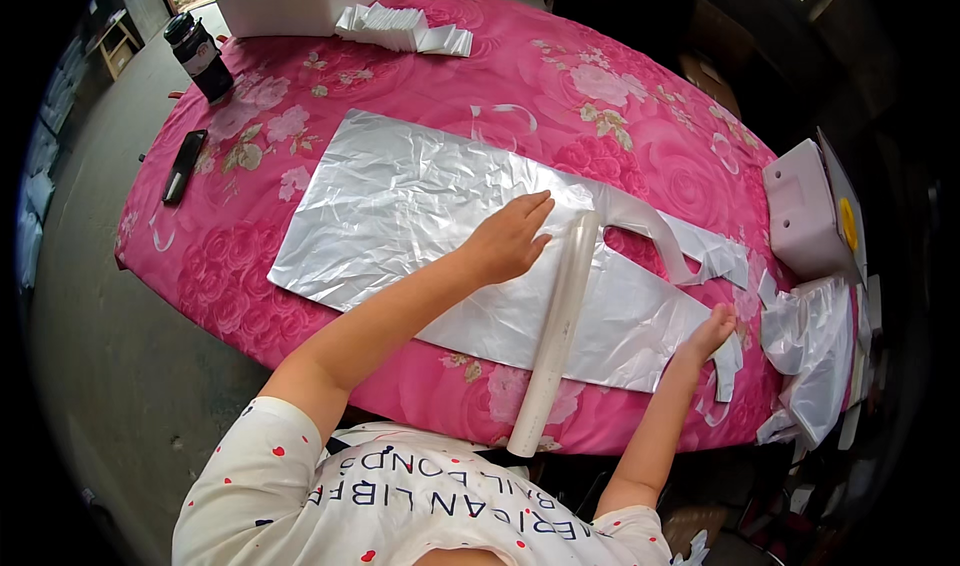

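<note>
A flat sheet of silvery-white plastic point(400, 201), shaped like an apron with a cut-out loop and straps at its right end, lies spread on the table. My left hand point(510, 238) is over its middle, fingers stretched toward the right, holding nothing. Beside that hand, a pale translucent tube point(555, 341) lies across the plastic, its near end reaching past the table's front edge. My right hand point(710, 333) is at the right end of the sheet, by the strap ends; its fingers look extended but are foreshortened, and their underside is hidden.
A pink flowered cloth point(240, 276) covers the table. Far left are a dark bottle point(200, 58), a black phone-like object point(185, 166), a white foam box point(300, 1) and folded white pieces point(400, 28). A white box point(800, 211) and crumpled plastic point(810, 346) stand right.
</note>
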`<state>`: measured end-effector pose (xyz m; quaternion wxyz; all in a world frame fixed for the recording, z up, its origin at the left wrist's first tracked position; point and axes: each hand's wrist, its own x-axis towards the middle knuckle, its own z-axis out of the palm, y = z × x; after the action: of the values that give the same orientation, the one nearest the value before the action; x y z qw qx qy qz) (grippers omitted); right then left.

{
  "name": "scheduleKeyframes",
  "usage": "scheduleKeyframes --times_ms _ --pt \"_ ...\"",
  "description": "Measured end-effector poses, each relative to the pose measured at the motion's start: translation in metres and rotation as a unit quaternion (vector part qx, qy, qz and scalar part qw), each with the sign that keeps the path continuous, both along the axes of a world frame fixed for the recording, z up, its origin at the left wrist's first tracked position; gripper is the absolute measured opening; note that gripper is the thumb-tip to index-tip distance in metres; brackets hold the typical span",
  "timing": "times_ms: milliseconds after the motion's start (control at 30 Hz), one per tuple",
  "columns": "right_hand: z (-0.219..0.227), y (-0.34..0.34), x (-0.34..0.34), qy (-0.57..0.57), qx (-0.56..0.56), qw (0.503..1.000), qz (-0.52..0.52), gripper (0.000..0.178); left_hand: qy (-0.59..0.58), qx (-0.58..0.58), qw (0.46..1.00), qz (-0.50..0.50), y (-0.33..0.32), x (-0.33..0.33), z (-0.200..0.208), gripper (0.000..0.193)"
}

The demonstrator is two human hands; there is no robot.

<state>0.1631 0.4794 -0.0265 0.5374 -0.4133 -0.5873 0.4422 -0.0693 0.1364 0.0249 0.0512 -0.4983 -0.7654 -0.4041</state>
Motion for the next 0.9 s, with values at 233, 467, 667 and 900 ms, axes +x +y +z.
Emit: scheduleKeyframes --times_ms 233,467,667,900 --pt "0.050 -0.211 -0.038 -0.259 0.287 0.790 0.475 0.048 -0.025 -0.110 0.993 -0.015 0.026 0.015 -0.040 0.045" --pt "0.057 -0.242 -0.081 -0.319 0.389 0.655 0.563 0.053 -0.036 0.003 0.999 0.021 -0.060 0.006 -0.001 0.039" --pt "0.097 -0.369 -0.122 -0.179 0.108 0.407 0.889 0.051 -0.145 0.045 0.972 0.181 -0.173 -0.005 0.004 0.032" --pt "0.063 -0.330 -0.130 -0.166 0.294 0.646 0.685 0.045 -0.278 0.080 0.911 0.293 -0.300 0.049 -0.014 0.033"
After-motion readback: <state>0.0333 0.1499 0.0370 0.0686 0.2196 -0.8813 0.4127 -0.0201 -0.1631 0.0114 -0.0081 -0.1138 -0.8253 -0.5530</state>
